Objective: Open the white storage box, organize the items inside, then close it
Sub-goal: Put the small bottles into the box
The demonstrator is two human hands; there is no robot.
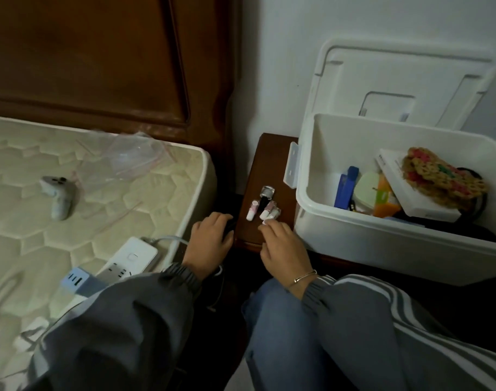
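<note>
White storage box (354,235), at the right beside the nightstand (269,159), is being kept open, lid (354,80) being leaned against the wall. Small tubes (266,210) are being laid out just beside it. The nearest is being touched by the right hand (283,249), fingers together; a pinch cannot be told. A dark object (229,225) is being clutched by the left hand (210,241), fingers curled.

We see a dim, flat indoor light with a cool grey cast. The white storage box (339,230) and the wall (283,52) are the brightest areas, without glare, while the headboard (86,66) sinks into dark brown. Shadow pools between the mattress (86,170) and the nightstand (269,165). Wide-angle bending curves the edges, and the lower left corner blurs softly.
</note>
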